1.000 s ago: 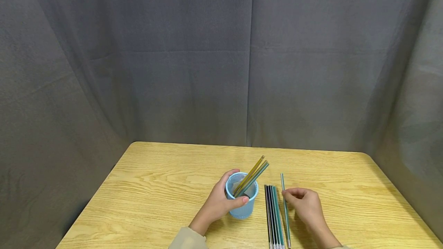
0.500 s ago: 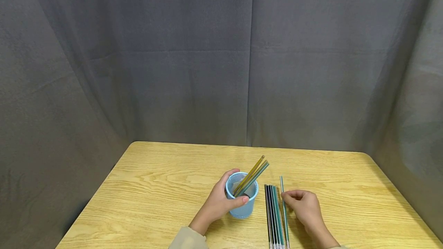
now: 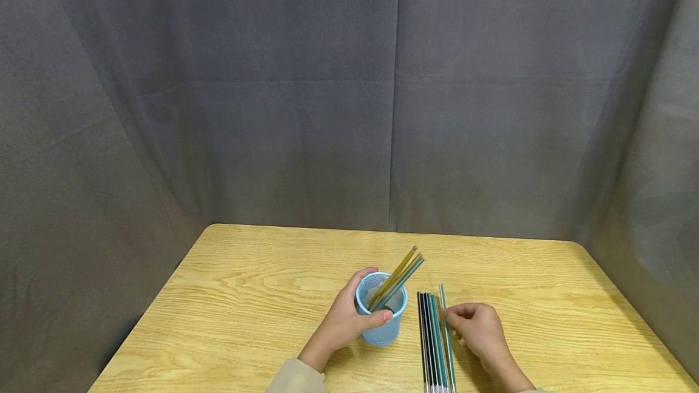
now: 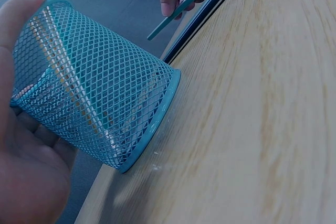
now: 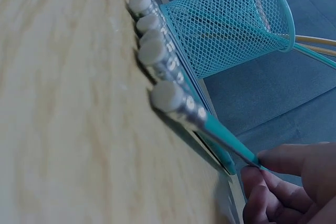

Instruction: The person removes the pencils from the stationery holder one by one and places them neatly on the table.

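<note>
My left hand (image 3: 346, 314) holds a light-blue mesh pencil cup (image 3: 382, 333), thumb across the near side of the rim and the other fingers round the far side. Yellow pencils (image 3: 408, 256) and green ones (image 3: 414, 268) lean to the right inside it. My right hand (image 3: 482, 329) pinches a green pencil (image 3: 449, 353) between thumb and index finger. In the right wrist view this pencil's white eraser end (image 5: 170, 97) is low by the table, while its other end tilts up. Just left of it lies a row of black and green pencils (image 3: 430, 338), side by side.
The wood-grain table (image 3: 284, 284) has rounded far corners. Grey curtains (image 3: 306, 138) hang behind it and along both sides. In the right wrist view, more white eraser ends (image 5: 149, 24) line up near the cup's base.
My right hand has drawn the pinched green pencil toward me and slightly left, closer to the row. The left hand and the cup have stayed in place.
</note>
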A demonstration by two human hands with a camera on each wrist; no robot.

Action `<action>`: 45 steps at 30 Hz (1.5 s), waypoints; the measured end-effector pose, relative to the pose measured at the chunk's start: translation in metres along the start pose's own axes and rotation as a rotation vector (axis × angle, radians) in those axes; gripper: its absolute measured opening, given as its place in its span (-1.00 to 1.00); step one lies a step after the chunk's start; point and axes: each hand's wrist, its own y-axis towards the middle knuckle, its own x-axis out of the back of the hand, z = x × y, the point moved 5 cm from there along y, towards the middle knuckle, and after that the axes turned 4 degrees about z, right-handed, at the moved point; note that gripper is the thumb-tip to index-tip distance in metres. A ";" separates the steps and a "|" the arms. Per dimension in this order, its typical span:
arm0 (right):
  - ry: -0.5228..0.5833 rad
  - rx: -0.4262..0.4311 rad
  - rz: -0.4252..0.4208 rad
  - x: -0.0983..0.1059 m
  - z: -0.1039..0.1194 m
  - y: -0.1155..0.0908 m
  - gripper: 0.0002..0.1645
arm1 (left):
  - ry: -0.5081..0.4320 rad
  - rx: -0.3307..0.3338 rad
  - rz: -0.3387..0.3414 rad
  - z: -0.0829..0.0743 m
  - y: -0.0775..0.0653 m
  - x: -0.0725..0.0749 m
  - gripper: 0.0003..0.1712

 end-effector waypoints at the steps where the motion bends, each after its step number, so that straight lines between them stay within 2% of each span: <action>1: -0.005 0.000 0.002 0.000 0.000 0.000 -0.81 | 0.001 0.001 -0.001 0.000 0.000 0.000 -0.10; 14: -0.122 0.018 0.029 -0.001 0.001 0.003 -0.80 | -0.004 0.001 -0.003 0.000 0.000 0.000 -0.09; 27: -0.277 0.078 0.010 0.000 0.004 0.004 -0.82 | -0.007 0.000 -0.006 0.000 0.001 0.000 -0.09; 34: -0.312 0.083 0.005 0.000 0.005 0.004 -0.80 | -0.006 -0.007 -0.004 -0.002 0.000 0.000 -0.08; 45: -0.294 0.067 0.018 -0.001 0.006 0.003 -0.80 | -0.010 0.000 -0.003 -0.001 0.001 0.000 -0.09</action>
